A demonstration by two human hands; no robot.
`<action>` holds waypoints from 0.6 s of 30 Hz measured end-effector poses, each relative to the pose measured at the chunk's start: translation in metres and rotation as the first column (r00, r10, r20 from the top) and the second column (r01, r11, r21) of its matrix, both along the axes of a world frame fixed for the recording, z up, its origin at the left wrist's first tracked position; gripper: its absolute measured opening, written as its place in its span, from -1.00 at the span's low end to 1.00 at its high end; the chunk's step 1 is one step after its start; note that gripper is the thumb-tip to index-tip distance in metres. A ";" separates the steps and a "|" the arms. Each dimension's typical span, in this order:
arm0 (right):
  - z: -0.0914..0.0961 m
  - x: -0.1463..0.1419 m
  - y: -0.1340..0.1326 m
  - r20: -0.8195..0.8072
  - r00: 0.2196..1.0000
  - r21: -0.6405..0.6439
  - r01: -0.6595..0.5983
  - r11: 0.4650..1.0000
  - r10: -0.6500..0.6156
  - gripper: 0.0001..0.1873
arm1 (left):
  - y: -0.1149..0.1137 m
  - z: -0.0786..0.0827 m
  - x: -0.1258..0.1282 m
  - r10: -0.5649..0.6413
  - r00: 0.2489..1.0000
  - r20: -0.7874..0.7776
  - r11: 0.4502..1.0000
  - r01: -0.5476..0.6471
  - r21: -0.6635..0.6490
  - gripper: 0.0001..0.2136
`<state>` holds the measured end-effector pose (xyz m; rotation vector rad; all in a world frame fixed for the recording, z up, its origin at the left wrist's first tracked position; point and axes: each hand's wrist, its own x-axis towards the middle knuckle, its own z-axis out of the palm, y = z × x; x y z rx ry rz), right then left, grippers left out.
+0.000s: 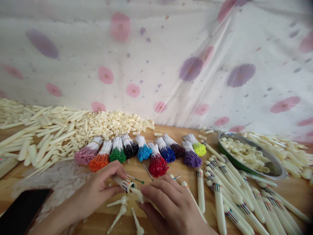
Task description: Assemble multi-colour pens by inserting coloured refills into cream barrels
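Note:
My left hand (97,189) is closed around a cream multicolour pen barrel (125,184) with coloured sliders in its slots, its open end facing right. Between the fingers of my right hand (171,204) is a small cream plastic piece (138,194), its narrow end at the barrel's opening. How deep it sits inside I cannot tell. Below them lie several loose cream plastic pieces (121,213) with thin stems. A green-tipped refill (135,179) lies just behind the barrel. Farther back stand bundles of coloured refills, among them red (158,163), green (117,151) and purple (192,157).
A black phone (24,210) lies front left beside clear plastic film (57,182). Cream pen parts (56,130) are heaped along the back left. At right are many multicolour pens (220,205) and a metal bowl (280,171) of clips. A flowered sheet (156,42) hangs behind.

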<state>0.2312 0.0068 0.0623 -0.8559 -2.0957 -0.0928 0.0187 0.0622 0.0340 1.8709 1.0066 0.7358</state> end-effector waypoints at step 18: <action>-0.012 0.002 0.009 0.187 0.976 -0.062 0.129 0.990 -0.115 -0.51 | -0.007 0.006 0.002 -0.084 0.993 -0.082 0.991 0.075 -0.114 -0.90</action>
